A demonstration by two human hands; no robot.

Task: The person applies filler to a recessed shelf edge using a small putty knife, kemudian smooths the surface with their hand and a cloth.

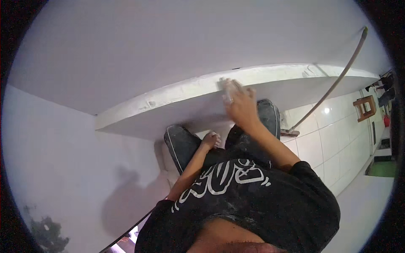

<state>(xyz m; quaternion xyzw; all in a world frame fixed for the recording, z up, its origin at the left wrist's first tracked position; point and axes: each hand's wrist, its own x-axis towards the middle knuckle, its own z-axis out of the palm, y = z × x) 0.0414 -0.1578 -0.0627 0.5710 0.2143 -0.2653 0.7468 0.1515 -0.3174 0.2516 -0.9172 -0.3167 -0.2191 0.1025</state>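
Note:
My right hand (240,103) is raised to the white ledge (185,89) that runs along the wall in front of me. Its fingers are whitened with dust and bent together at the ledge's front face. A small greyish patch shows at the fingertips; I cannot make out whether it is a held thing or a shadow. My left hand (212,140) rests low between my knees, its fingers curled in and dusted white. Whatever it may hold is hidden. Rough, uneven marks show along the ledge's face.
A long-handled floor squeegee or broom (329,90) leans against the wall on the right, its head on the white tiled floor (337,147). Farther right stand a wooden stool (365,108) and a red object (386,121). A plain wall (63,160) closes off the left.

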